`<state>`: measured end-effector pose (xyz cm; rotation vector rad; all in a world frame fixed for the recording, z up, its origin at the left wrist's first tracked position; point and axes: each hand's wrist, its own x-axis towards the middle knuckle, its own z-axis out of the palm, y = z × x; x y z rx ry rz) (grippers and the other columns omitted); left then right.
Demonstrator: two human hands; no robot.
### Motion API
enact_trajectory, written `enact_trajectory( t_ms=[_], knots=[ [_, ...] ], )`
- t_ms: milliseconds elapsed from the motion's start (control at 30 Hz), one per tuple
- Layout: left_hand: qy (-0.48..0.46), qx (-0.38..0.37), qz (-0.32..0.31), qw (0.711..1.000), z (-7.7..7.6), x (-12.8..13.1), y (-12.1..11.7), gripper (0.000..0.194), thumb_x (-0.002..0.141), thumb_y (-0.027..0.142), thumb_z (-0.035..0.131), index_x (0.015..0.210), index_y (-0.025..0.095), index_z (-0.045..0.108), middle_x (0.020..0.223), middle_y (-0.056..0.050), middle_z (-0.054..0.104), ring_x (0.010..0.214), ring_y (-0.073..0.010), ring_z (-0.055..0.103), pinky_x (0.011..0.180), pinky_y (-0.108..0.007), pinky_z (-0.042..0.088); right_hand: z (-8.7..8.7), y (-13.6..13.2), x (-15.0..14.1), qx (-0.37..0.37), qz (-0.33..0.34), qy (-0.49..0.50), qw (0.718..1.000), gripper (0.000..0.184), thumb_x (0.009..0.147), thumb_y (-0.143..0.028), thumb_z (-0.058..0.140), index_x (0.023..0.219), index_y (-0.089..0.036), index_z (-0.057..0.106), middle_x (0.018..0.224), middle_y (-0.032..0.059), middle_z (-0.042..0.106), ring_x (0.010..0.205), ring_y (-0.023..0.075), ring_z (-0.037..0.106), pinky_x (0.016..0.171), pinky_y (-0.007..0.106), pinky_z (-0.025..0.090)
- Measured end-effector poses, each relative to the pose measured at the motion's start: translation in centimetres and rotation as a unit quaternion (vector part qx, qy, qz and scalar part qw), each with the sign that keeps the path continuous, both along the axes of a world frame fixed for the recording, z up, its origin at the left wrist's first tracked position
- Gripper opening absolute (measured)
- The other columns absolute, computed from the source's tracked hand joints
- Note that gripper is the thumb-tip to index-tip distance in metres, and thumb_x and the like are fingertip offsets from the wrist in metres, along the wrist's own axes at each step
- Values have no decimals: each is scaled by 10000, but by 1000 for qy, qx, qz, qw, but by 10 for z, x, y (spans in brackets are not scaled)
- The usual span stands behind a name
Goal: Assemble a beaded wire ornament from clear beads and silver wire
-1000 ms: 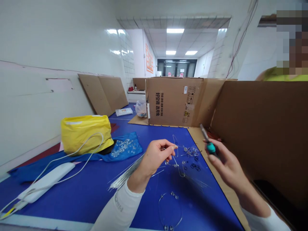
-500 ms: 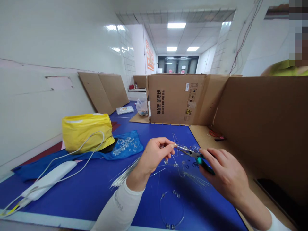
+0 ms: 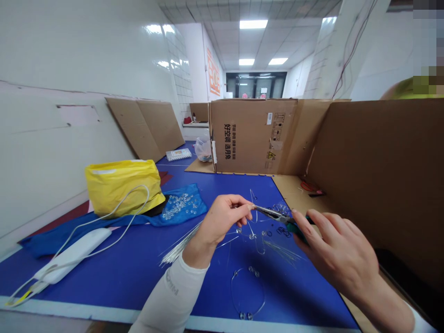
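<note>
Mat [image 3: 104,282], blue, along a white wall [image 3: 52,162]; left hand [image 3: 227,217] pinched on wire [image 3: 255,213], right hand [image 3: 336,254] around pliers [image 3: 274,213].

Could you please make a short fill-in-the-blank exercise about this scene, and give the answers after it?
1. The bare right hand grips steel pliers with a ____ handle.
2. The bare left hand pinches a thin metal ____ near the pliers' tips.
3. Clear round beads lie on a crumpled blue cloth beside a ____ plastic bag.

Missing words: teal, wire, yellow.
</note>
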<state>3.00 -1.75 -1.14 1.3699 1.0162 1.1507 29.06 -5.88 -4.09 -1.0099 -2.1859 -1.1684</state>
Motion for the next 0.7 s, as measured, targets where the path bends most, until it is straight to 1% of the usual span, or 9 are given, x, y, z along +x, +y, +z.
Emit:
enact_trajectory(
  t_ms=[167,367,500,700],
  knots=[
    [-4,-3,0,1000,0,1,0,96,755,224,734,733,130,739,612,-16,677,488,-87,554,475,-205,429,2,-1,2,4,9,-9,1000,307,1007,-210,551,1302,-145,606,992,144,737,803,283,565,690,400,382],
    [-14,-6,-5,1000,-1,2,1,90,752,211,740,721,127,740,610,-17,681,484,-86,553,474,-205,423,3,-2,2,0,-4,-14,1000,307,1020,-206,524,1315,-166,595,976,119,733,778,260,557,677,386,358],
    [-15,-12,-2,1000,-1,2,1,74,745,187,724,727,119,747,593,-13,677,476,-82,552,477,-201,426,7,-4,2,7,-11,-30,999,343,975,-117,542,1313,-157,582,961,93,716,778,235,547,673,361,347],
    [-16,-21,-1,1000,-2,3,3,72,759,152,696,721,113,744,583,-16,679,466,-80,553,476,-200,424,14,-8,3,10,-10,-61,998,395,946,-58,528,1333,-130,552,987,104,712,776,239,518,672,363,340]
  ],
)
